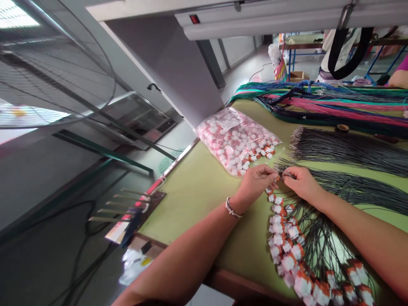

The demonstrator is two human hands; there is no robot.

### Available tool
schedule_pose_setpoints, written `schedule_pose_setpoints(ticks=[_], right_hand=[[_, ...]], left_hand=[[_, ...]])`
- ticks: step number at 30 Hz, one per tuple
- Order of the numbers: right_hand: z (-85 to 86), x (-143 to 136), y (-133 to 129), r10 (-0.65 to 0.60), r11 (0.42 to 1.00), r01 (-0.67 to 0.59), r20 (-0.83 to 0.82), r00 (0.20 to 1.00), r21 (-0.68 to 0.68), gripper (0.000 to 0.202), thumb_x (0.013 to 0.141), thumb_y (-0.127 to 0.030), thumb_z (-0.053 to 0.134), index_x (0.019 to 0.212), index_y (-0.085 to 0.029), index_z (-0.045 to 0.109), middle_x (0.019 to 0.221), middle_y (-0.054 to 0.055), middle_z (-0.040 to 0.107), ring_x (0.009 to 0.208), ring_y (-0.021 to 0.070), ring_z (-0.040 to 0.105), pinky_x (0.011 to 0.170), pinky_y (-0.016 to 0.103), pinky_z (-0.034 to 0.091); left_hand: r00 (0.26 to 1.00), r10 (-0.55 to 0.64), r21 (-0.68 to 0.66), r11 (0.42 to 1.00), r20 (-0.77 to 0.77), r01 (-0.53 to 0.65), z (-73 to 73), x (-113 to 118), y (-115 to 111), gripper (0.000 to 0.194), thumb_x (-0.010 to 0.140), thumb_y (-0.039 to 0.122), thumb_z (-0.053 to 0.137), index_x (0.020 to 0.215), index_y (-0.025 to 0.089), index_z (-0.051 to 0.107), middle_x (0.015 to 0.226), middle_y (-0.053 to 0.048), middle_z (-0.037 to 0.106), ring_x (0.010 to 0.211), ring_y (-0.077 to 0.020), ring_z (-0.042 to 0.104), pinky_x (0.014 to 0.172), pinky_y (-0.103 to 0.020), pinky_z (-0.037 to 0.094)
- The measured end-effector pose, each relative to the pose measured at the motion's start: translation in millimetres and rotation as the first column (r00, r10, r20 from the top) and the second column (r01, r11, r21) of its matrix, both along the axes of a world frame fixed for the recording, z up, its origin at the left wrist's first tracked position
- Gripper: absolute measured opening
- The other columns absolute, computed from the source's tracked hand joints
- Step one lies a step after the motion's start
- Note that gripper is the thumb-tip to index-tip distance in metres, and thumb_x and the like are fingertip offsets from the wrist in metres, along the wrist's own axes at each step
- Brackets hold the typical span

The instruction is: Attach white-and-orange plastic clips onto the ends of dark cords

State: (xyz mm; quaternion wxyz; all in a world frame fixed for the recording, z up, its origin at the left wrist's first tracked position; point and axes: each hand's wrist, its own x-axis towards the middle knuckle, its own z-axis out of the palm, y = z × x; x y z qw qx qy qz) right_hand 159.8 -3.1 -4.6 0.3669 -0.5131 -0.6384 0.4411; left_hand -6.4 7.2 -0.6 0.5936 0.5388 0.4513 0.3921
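Observation:
My left hand point(259, 182), with a bracelet at the wrist, pinches a small orange-and-white connector point(278, 178) between its fingertips. Just to the right, my right hand point(298, 180) has its thumb and fingers closed on a thin dark wire, its tip close to the connector. Whether the two touch is too small to tell. Beneath and in front of my hands lie wires ending in orange-and-white connectors point(288, 244), fanned in a curve. A clear bag of loose connectors point(231, 138) lies beyond my left hand.
Bundles of black wires point(347, 151) lie at the right, behind them long coloured wires point(318, 102) and a tape roll point(342, 128). A rack with metal prongs point(127, 208) sits at the green table's point(188, 187) left edge. A fan cage point(60, 68) stands left. Another person's arm point(398, 78) shows far right.

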Motion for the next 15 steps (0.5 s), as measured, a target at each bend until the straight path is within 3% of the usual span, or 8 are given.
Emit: schedule_pose_setpoints(ticks=[7, 15], right_hand=[[-0.1, 1.0, 3.3, 0.007, 0.999, -0.006, 0.040, 0.999, -0.038, 0.023, 0.067, -0.039, 0.048, 0.058, -0.018, 0.050, 0.052, -0.004, 0.041, 0.054, 0.0096, 0.034, 0.051, 0.024, 0.027], [3.2, -1.4, 2.7, -0.116, 0.993, 0.116, 0.019, 0.993, -0.013, 0.016, 0.062, -0.034, 0.051, 0.060, -0.018, 0.053, 0.052, -0.003, 0.046, 0.051, 0.0096, 0.036, 0.050, 0.024, 0.029]], left_hand=[[0.998, -0.030, -0.085, 0.996, 0.049, 0.034, -3.6, 3.6, -0.2, 0.030, 0.067, 0.036, 0.077, 0.070, 0.013, 0.058, 0.048, -0.001, 0.064, 0.042, -0.0094, 0.059, 0.045, -0.018, 0.047], [0.998, 0.016, -0.197, 0.980, 0.069, -0.002, -4.3, 2.6, 2.0, 0.026, 0.072, 0.031, 0.074, 0.070, 0.012, 0.056, 0.050, -0.002, 0.065, 0.040, -0.0068, 0.057, 0.042, -0.014, 0.042]])
